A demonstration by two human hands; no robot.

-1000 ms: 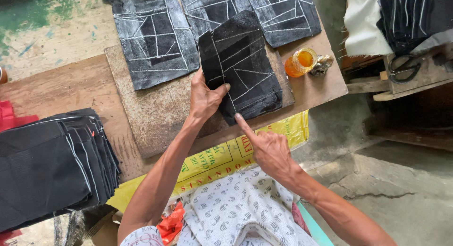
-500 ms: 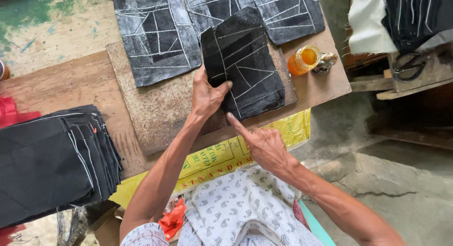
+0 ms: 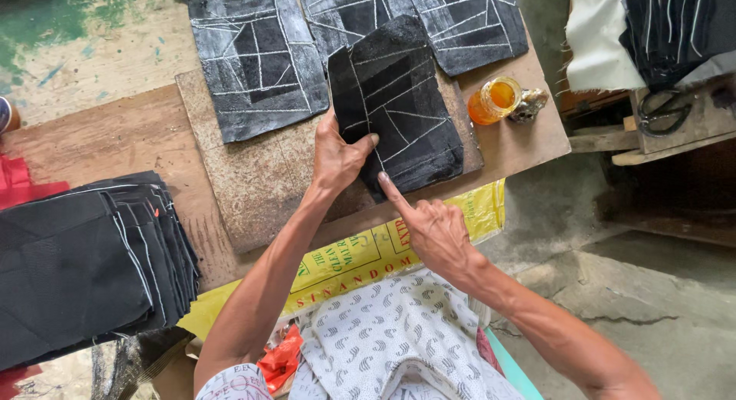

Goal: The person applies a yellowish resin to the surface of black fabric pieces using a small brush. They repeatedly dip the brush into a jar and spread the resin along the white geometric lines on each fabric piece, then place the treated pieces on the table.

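my left hand (image 3: 337, 156) is pinching the lower left edge of the black fabric panel with white stitched lines (image 3: 395, 101) on the brown wooden board (image 3: 261, 193). my right hand (image 3: 435, 230), index finger extended, is touching its bottom edge; bare board is lying open leftward.

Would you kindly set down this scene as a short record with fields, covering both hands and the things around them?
left hand: grips the left edge of the black fabric panel
right hand: index finger pointing at the panel's lower edge
panel: black, white stitched lines, lying on a worn board
nearby panels: three similar pieces farther along the wooden table
stack: black fabric pile at the left
jar: orange jar right of the panel
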